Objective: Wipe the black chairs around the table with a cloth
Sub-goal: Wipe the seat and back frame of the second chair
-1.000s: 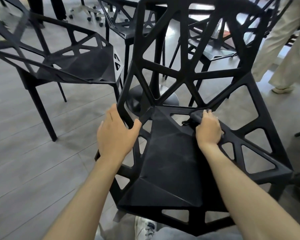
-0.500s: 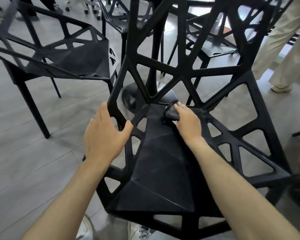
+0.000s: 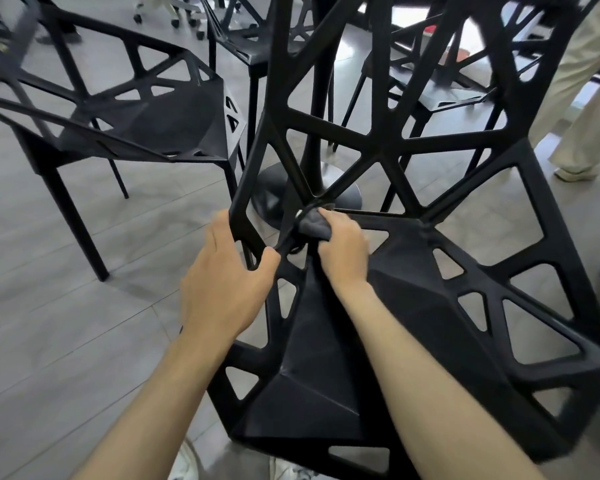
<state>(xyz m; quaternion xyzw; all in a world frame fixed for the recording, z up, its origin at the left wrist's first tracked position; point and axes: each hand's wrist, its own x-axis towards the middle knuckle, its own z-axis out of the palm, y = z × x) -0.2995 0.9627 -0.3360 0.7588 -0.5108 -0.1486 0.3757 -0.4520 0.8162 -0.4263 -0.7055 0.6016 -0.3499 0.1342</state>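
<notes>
A black lattice chair [image 3: 409, 306] fills the middle of the view, its seat toward me and its open-strut back rising beyond. My left hand [image 3: 226, 275] grips the left edge strut where the back meets the seat, thumb hooked over it. My right hand [image 3: 343, 247] holds a bunched dark grey cloth [image 3: 312, 225] and presses it into the rear left corner of the seat, close to my left hand.
A second black chair [image 3: 146, 123] stands to the left. More black chairs [image 3: 440, 95] and the table's round pedestal base [image 3: 274, 192] lie behind. A person's beige trouser legs [image 3: 582, 109] stand at the right edge. My shoes [image 3: 187, 462] show at the bottom on grey floor.
My right hand slid the cloth leftward along the back of the seat to its rear left corner. My left hand kept its grip on the left strut. The view moved closer.
</notes>
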